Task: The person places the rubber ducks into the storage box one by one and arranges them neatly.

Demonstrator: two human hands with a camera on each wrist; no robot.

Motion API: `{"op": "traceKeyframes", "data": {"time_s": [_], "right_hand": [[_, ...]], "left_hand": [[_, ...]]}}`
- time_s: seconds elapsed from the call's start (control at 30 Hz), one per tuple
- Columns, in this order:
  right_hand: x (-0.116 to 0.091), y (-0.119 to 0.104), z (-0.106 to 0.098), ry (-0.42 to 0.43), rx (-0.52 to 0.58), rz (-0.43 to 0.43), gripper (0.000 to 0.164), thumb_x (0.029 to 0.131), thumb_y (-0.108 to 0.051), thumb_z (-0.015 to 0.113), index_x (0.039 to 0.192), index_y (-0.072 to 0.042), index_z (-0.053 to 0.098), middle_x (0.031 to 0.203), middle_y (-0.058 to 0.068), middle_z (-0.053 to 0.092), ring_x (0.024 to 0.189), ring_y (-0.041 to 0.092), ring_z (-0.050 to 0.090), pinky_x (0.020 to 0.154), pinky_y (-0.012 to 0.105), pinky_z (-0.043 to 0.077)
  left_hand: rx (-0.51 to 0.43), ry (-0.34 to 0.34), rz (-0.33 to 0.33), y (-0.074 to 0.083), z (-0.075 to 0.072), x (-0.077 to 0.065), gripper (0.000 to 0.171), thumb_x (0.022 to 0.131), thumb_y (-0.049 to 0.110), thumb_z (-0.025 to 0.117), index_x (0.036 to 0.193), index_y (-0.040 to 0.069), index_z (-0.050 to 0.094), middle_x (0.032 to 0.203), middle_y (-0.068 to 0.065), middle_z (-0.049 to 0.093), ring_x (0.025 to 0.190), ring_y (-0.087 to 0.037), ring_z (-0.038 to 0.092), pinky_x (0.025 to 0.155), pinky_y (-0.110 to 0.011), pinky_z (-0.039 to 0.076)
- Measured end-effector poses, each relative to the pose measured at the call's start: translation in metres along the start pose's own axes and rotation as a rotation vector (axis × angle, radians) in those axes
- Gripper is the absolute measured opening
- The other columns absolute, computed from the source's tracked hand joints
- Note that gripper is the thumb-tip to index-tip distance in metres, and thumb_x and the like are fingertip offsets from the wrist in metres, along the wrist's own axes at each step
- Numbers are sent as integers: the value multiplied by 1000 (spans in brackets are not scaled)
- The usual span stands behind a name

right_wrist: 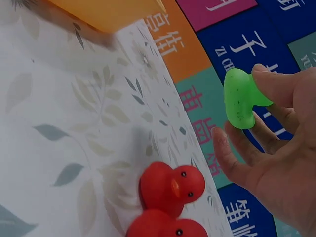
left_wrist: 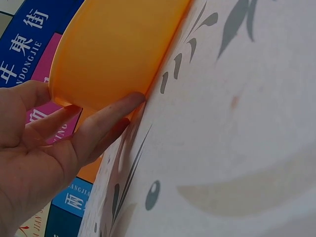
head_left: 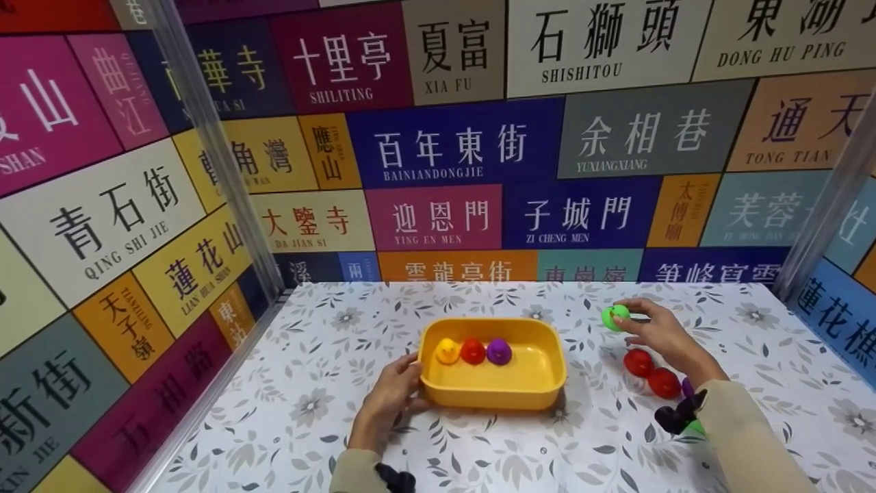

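My right hand (head_left: 653,332) pinches a bright green rubber duck (right_wrist: 239,98) between thumb and fingers, raised above the table. Below that hand, two red rubber ducks (right_wrist: 170,186) sit close together, and a purple duck (head_left: 687,387) is partly hidden by the wrist. My left hand (head_left: 391,389) holds the left end of a yellow plastic basin (head_left: 493,398), thumb at the rim and fingers against the outer wall. Inside the basin, a yellow duck (head_left: 448,351), a red duck (head_left: 472,351) and a purple duck (head_left: 499,352) stand in a row towards the left.
A white tablecloth (head_left: 274,424) with grey leaves and flowers covers the table. Something green (head_left: 695,428) shows beside the right sleeve. Behind the table stands a wall (head_left: 452,144) of colourful place-name signs, with clear plastic strips (head_left: 212,137) at the corners.
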State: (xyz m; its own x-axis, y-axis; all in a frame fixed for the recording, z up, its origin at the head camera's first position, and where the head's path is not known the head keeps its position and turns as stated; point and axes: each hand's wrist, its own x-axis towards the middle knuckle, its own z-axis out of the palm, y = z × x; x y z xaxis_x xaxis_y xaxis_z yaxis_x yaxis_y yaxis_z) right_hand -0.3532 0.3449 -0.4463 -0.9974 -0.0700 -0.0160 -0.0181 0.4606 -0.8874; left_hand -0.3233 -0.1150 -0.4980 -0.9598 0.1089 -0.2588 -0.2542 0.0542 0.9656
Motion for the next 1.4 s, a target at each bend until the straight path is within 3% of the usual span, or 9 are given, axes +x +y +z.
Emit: {"op": "traceKeyframes", "data": {"time_s": [0.13, 0.23, 0.43, 0.6, 0.77, 0.9, 1.07, 1.2, 1.4], "right_hand": [[2, -9, 9, -4, -9, 42, 77, 98, -48, 58, 154, -3, 30, 158, 26, 30, 136, 40, 48, 106, 42, 52], [2, -16, 17, -9, -23, 48, 79, 98, -50, 57, 155, -4, 28, 160, 26, 28, 138, 42, 45, 112, 51, 46], [4, -28, 33, -8, -17, -27, 73, 100, -46, 56, 152, 0, 33, 156, 25, 36, 133, 40, 51, 110, 49, 48], [4, -38, 45, -35, -23, -42, 71, 100, -45, 56, 151, -2, 34, 156, 24, 38, 132, 38, 53, 111, 52, 46], [5, -42, 53, -59, -47, -83, 60, 99, -42, 60, 144, -4, 45, 146, 22, 51, 123, 32, 60, 106, 49, 50], [5, -45, 59, -95, -44, -57, 56, 95, -44, 65, 140, -13, 52, 143, 17, 56, 127, 32, 59, 107, 51, 50], [7, -46, 68, -144, -14, -88, 50, 94, -37, 68, 137, -13, 57, 152, 20, 46, 140, 42, 45, 106, 51, 51], [9, -45, 76, -172, -5, -143, 44, 95, -28, 69, 134, -9, 59, 156, 22, 38, 142, 49, 38, 105, 53, 51], [10, -43, 86, -192, -11, -171, 38, 94, -17, 69, 130, -5, 62, 156, 26, 37, 140, 55, 36, 109, 56, 47]], "left_hand": [[6, 0, 9, 0, 0, -1, 52, 100, 28, 52, 150, 15, 46, 129, -18, 59, 100, -21, 65, 77, -34, 62], [3, -10, 29, 0, -1, -1, 52, 101, 27, 51, 151, 13, 45, 131, -19, 59, 101, -21, 65, 77, -34, 62], [-13, -45, 75, -1, -1, -1, 53, 102, 24, 47, 152, 7, 41, 136, -23, 58, 114, -25, 63, 80, -36, 63], [-20, -31, 38, 0, -1, -1, 53, 102, 26, 48, 152, 11, 42, 139, -20, 58, 113, -23, 64, 80, -36, 63], [-23, -27, 22, 1, -1, 0, 51, 103, 26, 48, 152, 12, 42, 140, -20, 58, 109, -21, 66, 82, -36, 62], [-28, -30, 22, 2, -1, -1, 52, 104, 26, 47, 153, 11, 41, 139, -21, 58, 110, -22, 66, 84, -36, 62], [-26, -21, 10, 2, 0, -1, 51, 104, 27, 47, 153, 12, 40, 140, -20, 57, 112, -23, 64, 84, -36, 62], [-19, -22, 22, 1, -1, -1, 51, 104, 27, 46, 153, 12, 42, 139, -20, 58, 110, -22, 65, 82, -36, 62], [-19, -47, 75, -1, -1, -1, 53, 102, 24, 48, 151, 6, 42, 132, -23, 61, 103, -20, 65, 80, -38, 63]]}}
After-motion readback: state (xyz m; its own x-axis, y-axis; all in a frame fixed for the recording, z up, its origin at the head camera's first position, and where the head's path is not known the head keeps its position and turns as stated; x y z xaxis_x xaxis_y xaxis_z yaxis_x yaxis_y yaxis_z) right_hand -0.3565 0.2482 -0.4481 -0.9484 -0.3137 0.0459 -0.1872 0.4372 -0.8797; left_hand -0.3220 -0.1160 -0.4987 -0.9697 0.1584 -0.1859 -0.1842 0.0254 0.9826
